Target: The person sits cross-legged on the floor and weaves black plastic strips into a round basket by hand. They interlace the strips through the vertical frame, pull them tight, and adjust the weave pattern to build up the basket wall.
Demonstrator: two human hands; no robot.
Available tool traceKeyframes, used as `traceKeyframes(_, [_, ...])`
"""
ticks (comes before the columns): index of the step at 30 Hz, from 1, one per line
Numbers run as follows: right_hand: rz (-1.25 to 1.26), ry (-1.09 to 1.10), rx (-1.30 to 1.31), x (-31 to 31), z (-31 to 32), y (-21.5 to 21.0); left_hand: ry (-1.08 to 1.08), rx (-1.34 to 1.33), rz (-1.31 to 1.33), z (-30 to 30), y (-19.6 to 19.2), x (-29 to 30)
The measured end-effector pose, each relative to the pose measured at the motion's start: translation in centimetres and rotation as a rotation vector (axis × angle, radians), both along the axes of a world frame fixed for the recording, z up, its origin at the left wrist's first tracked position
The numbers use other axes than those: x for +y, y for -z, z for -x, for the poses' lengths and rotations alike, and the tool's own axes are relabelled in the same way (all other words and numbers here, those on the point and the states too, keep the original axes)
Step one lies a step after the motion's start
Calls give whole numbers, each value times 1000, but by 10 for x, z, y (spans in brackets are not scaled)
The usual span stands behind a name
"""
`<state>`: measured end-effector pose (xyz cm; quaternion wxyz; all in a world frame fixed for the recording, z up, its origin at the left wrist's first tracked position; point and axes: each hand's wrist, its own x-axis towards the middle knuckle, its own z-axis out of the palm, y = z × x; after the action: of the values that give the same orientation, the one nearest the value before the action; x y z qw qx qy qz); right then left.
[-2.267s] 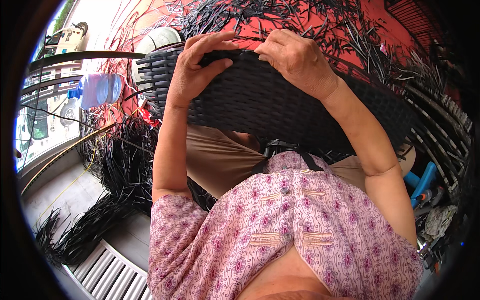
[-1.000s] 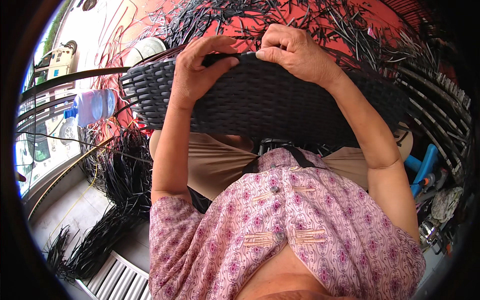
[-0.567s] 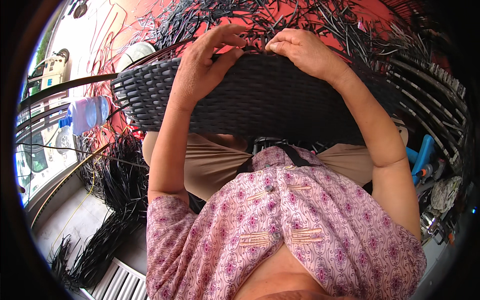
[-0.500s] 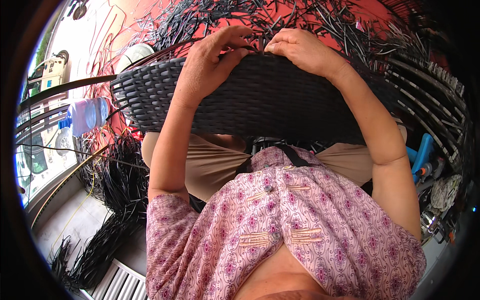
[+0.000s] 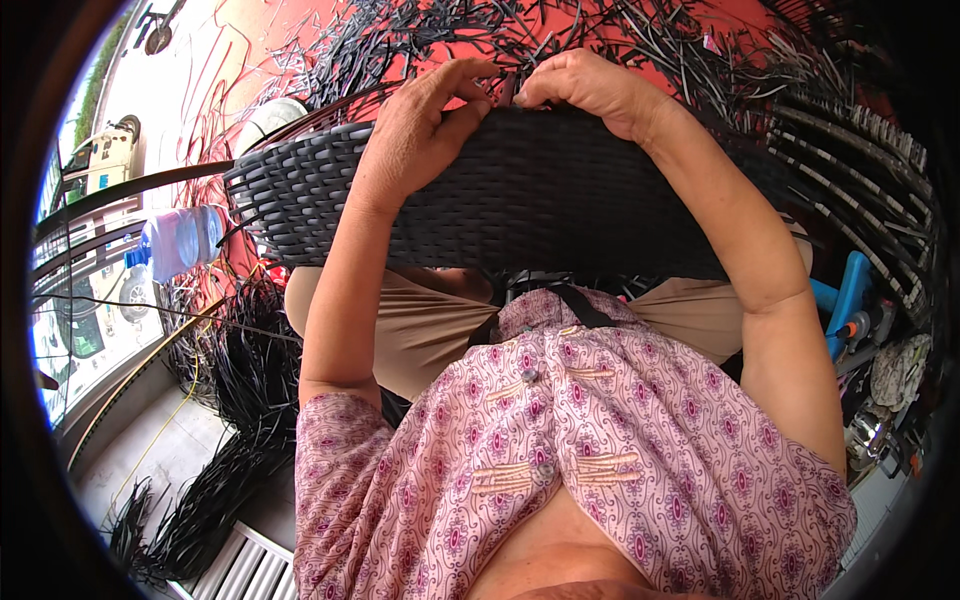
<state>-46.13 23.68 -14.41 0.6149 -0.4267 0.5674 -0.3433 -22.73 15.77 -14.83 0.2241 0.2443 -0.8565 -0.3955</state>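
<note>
A dark woven panel (image 5: 520, 190) of flat black strips lies across the person's lap, curving from the left side to the right, its far edge raised toward the top of the view. Both hands work at that far edge, close together near the middle.

The left hand (image 5: 420, 125) rests over the top of the panel, palm down on the weave, with its fingers (image 5: 470, 75) curled together and pinching at the rim. The right hand (image 5: 590, 85) sits just beside it, its fingers bent over the same edge and clamped on the rim, thumb tip touching the weave. The two hands nearly touch at the fingertips.

Beyond the panel, loose black strips (image 5: 400, 40) lie scattered in a tangle over a red floor (image 5: 760, 20). More black strips (image 5: 240, 380) hang in a bundle at the left, below the panel's left end. A clear plastic bottle (image 5: 180, 240) lies on its side further left, near dark curved rods (image 5: 130, 185). At the right, a blue tool (image 5: 850, 290) stands beside stacked woven hoops (image 5: 870, 150). The person wears a pink patterned shirt (image 5: 580, 450) and tan trousers (image 5: 420, 320).
</note>
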Motion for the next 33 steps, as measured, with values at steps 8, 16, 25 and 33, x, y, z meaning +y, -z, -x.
traceKeyframes(8, [352,-11,317,11,-6,19,-17,102,443,-2,14,7])
traceKeyframes(16, [384,18,373,29,-5,12,-22,151,347,-5,19,9])
traceKeyframes(25, [195,-126,589,34,44,21,-7,76,430,16,5,22])
traceKeyframes(33, [97,-22,367,38,36,17,-75,102,19,35,8,45])
